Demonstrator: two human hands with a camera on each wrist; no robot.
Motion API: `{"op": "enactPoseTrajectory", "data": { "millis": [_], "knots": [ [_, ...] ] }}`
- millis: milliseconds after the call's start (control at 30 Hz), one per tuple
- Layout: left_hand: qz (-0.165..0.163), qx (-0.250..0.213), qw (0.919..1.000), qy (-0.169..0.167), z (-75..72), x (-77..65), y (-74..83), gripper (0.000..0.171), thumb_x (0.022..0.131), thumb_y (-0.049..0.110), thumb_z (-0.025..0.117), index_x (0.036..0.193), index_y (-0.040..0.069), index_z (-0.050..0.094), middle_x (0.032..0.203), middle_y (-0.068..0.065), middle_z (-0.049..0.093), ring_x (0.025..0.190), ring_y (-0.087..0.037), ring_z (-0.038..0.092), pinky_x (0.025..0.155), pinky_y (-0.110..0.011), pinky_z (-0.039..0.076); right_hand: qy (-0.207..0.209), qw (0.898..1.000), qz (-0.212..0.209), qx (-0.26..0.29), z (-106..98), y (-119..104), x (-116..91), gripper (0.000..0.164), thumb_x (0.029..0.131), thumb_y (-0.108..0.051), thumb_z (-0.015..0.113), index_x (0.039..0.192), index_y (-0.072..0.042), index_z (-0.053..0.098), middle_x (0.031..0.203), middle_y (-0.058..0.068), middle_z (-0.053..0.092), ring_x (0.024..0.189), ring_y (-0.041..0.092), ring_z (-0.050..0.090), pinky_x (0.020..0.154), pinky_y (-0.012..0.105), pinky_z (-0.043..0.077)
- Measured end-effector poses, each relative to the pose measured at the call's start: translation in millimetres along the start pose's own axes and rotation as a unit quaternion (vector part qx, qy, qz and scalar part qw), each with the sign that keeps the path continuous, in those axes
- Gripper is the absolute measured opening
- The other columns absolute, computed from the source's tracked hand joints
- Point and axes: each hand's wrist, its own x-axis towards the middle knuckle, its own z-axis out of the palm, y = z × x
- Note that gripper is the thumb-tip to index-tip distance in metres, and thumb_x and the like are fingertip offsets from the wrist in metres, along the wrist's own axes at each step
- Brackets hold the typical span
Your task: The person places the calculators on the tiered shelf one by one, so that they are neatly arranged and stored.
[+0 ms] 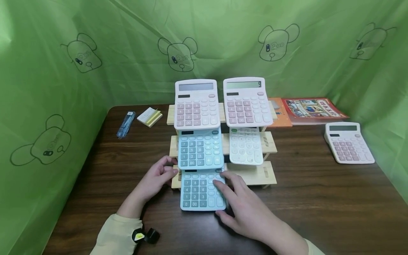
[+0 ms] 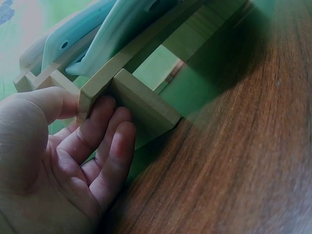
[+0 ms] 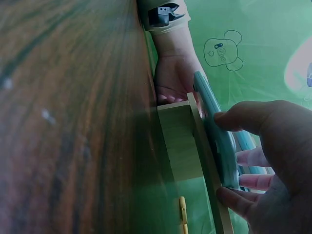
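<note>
A tiered wooden display stand (image 1: 237, 174) holds calculators on its steps. Its lowest step carries a blue calculator (image 1: 203, 191) at the left. My right hand (image 1: 251, 209) holds that calculator at its right side, thumb by the lower corner and fingertips near the upper right keys. With thumb and fingers, my left hand (image 2: 73, 141) pinches the left end of the stand's lowest step (image 2: 105, 87). Another blue calculator (image 1: 200, 148) leans on the middle step beside a white one (image 1: 245, 146). On the top step are two white-and-pink calculators, left (image 1: 196, 104) and right (image 1: 247, 102), the right one displaying 9.
A further white-and-pink calculator (image 1: 349, 143) lies on the dark wooden table (image 1: 302, 187) at the right. Behind it are a red book (image 1: 313, 108) and an orange one (image 1: 280, 113). A blue packaged item (image 1: 126, 124) and sticky notes (image 1: 149, 117) lie at back left. Green cloth (image 1: 127, 42) surrounds the table.
</note>
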Motion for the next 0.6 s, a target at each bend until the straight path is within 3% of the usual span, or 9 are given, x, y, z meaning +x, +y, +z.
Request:
{"op": "enactPoseTrajectory", "data": {
  "millis": [200,300,367,400,467,533,600],
  "knots": [
    [-0.004,0.011,0.9999,-0.001,0.3,0.1,-1.5,0.030,0.100,0.021,0.054,0.124,0.005,0.044,0.098,-0.013,0.071,0.076,-0.029,0.066,0.068,-0.041,0.055,-0.042,0.999,0.009,0.025,-14.8,0.1,-12.3,0.074,0.083,-0.034,0.073,0.148,-0.020,0.039,0.156,0.007,0.020,0.137,0.017,0.027,0.099,0.038,0.044],
    [-0.006,0.006,1.0000,-0.005,1.3,-0.4,-2.5,0.030,0.100,0.021,0.055,0.125,0.006,0.044,0.099,-0.013,0.071,0.077,-0.029,0.066,0.069,-0.041,0.055,-0.056,0.998,0.010,0.029,-37.5,5.7,-27.3,0.075,0.084,-0.036,0.073,0.149,-0.026,0.037,0.157,0.003,0.020,0.135,0.017,0.034,0.094,0.039,0.048],
    [-0.006,0.003,1.0000,-0.004,1.8,-0.8,-2.3,0.030,0.100,0.020,0.055,0.125,0.007,0.044,0.099,-0.012,0.071,0.078,-0.029,0.066,0.069,-0.041,0.055,-0.054,0.998,0.007,0.024,-55.3,16.7,-39.1,0.073,0.084,-0.036,0.074,0.147,-0.027,0.039,0.153,-0.003,0.031,0.129,0.012,0.044,0.092,0.035,0.049],
    [-0.006,0.001,1.0000,-0.003,1.7,-0.9,-2.2,0.030,0.100,0.020,0.054,0.125,0.007,0.044,0.099,-0.012,0.071,0.078,-0.029,0.066,0.069,-0.041,0.055,-0.051,0.998,0.006,0.026,-64.5,25.3,-45.0,0.070,0.084,-0.035,0.075,0.146,-0.027,0.042,0.149,-0.006,0.038,0.123,0.010,0.049,0.091,0.032,0.049],
    [-0.005,0.005,1.0000,-0.001,1.3,-0.7,-1.6,0.030,0.100,0.020,0.055,0.125,0.007,0.044,0.099,-0.012,0.071,0.078,-0.029,0.066,0.068,-0.041,0.055,-0.040,0.998,0.018,0.041,-83.9,49.5,-56.1,0.060,0.086,-0.027,0.075,0.140,-0.025,0.049,0.130,-0.011,0.056,0.096,0.001,0.060,0.082,0.023,0.050],
    [-0.005,0.008,1.0000,0.002,0.9,-0.4,-1.6,0.030,0.100,0.021,0.055,0.124,0.007,0.044,0.099,-0.012,0.071,0.078,-0.029,0.067,0.069,-0.040,0.055,-0.015,0.996,0.067,0.052,-102.3,80.9,-65.1,0.049,0.088,-0.020,0.073,0.133,-0.025,0.057,0.106,-0.014,0.066,0.071,-0.002,0.059,0.069,0.018,0.050],
    [-0.004,0.007,1.0000,0.003,0.5,0.4,-2.6,0.030,0.100,0.022,0.056,0.124,0.007,0.045,0.100,-0.012,0.071,0.079,-0.029,0.067,0.069,-0.039,0.055,0.017,0.988,0.144,0.053,-119.4,118.4,-72.7,0.039,0.090,-0.017,0.070,0.127,-0.023,0.061,0.090,-0.008,0.068,0.058,-0.001,0.053,0.056,0.019,0.046]
  ]
}}
